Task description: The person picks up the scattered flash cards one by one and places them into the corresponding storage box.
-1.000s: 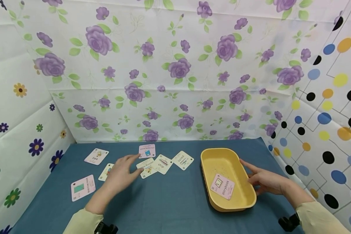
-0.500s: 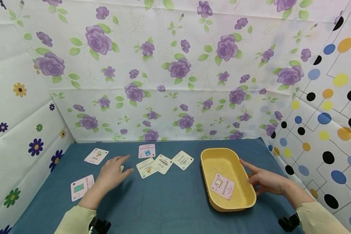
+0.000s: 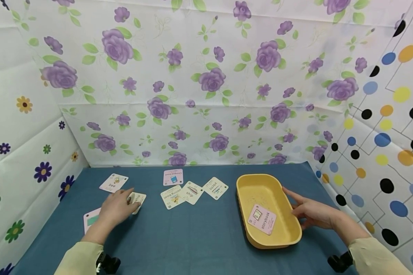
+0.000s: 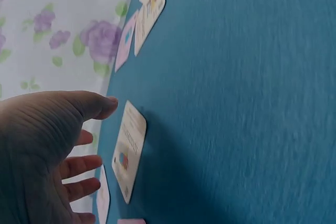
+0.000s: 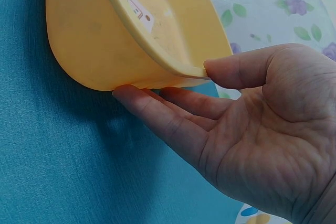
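The yellow, round-cornered plastic tub (image 3: 273, 194) is presenting smooth walls with a faint sheen along the rim. The pale, rounded-corner rectangular card (image 4: 129, 148) and the pink-edged rectangular storybook card (image 3: 262, 219) are appearing as stiff, smooth paper board. The blue woven tablecloth (image 3: 199, 236) is showing a matt, finely ribbed surface. The white, purple-rose-printed sheet (image 3: 192, 49) is reading as smooth but creased. The pale yellow-green cloth sleeve (image 3: 378, 252) is looking matt.

Flwr bkdrop (image 3: 192, 130) behind blue tblcloth (image 3: 199, 233)

Passage: near-side blue cloth (image 3: 192, 236) between left fingers (image 4: 81, 165) and yellow tray (image 3: 266, 191) | Obstacles: tray's walls; floral backdrop (image 3: 192, 126) behind
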`<state>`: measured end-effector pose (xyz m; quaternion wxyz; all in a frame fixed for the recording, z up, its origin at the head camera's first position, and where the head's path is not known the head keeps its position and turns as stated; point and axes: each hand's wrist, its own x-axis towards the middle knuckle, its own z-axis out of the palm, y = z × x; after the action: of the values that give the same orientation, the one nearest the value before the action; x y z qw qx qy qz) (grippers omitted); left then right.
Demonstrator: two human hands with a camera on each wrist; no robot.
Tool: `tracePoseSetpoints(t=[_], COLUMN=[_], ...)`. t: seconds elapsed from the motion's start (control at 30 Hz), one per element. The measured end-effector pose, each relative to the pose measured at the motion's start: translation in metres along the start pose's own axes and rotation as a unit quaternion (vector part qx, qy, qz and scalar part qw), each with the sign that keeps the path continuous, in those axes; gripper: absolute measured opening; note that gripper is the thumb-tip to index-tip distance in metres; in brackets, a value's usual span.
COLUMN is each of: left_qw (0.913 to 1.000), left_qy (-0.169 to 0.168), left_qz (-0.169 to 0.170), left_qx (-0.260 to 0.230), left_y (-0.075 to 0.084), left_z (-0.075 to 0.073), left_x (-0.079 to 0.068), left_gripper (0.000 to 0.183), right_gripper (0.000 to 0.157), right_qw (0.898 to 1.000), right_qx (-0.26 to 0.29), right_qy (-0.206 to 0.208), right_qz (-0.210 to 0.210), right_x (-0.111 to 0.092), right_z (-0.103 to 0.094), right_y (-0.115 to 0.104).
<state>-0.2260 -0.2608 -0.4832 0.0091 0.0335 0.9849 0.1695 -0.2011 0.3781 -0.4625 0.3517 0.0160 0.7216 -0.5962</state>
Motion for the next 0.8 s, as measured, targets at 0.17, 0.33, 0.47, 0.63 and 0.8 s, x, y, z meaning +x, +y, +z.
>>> tracePoseSetpoints(t=[0.17,0.33,0.47,0.63,0.8], left_qw=[0.9993,0.9982,0.9976,0.9974,0.9960], left_qy=[-0.013,-0.023,-0.026,-0.026,-0.026], left_qz=[-0.031,-0.055,-0.064,-0.067,-0.084], left_qx=[0.013,0.010,0.004,0.008,0.017], left_y=[-0.008,-0.014,-0.016,-0.013,-0.007], left_z=[-0.002,-0.001,0.000,0.000,0.002], left_x=[-0.001,0.000,0.002,0.005,0.008], left_gripper=[0.071,0.075,0.078,0.082,0.087], right_gripper=[0.097,0.097,0.096,0.096,0.096], right_qw=[1.000,1.000,1.000,1.000,1.000], right_qx=[0.001,0.001,-0.001,-0.003,-0.001], right_qy=[0.002,0.003,0.000,-0.001,-0.005], right_qz=[0.002,0.004,0.005,0.004,0.003], right_x=[0.001,0.001,-0.001,-0.002,-0.001], right_z=[0.000,0.000,0.000,0.000,0.000], right_y=[0.001,0.000,-0.001,-0.002,-0.002])
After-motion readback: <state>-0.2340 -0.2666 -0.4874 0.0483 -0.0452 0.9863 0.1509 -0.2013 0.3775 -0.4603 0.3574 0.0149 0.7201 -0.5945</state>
